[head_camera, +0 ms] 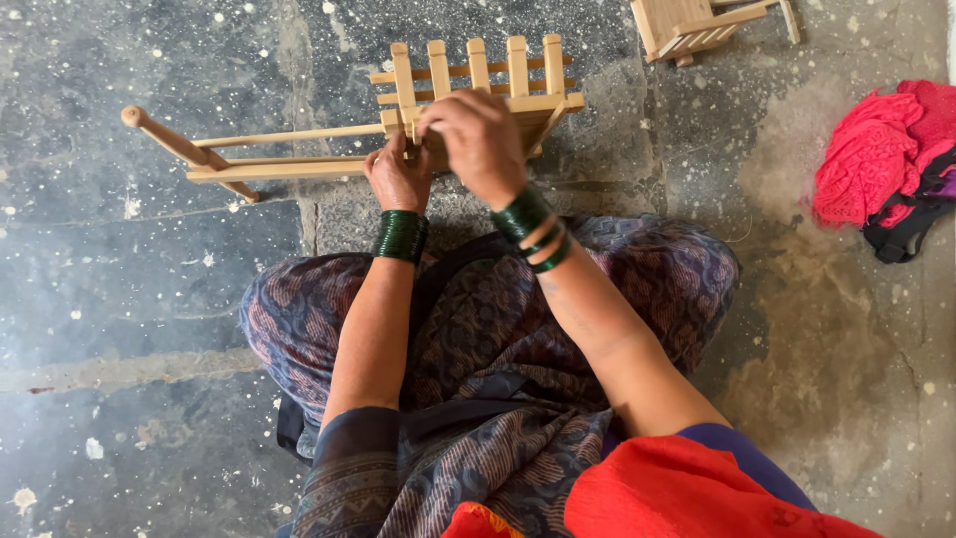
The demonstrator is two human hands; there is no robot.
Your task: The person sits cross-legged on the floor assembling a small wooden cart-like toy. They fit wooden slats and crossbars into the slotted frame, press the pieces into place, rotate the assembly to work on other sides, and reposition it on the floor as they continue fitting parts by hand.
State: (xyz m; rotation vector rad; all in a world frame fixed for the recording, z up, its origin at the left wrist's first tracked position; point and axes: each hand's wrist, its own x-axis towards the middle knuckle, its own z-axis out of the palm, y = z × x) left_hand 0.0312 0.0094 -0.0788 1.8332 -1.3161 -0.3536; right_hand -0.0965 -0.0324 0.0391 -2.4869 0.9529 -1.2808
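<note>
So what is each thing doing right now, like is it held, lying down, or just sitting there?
Wooden slatted frame: lying on the floor, gripped at its near edge by both hands.
Left hand: closed on the frame.
Right hand: closed on the frame.
Green bangles: stacked on both wrists.
Second wooden piece: on the floor, untouched.
Red cloth: crumpled in a heap.

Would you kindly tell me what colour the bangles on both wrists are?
Dark green bangles, seen in the head view.
</note>
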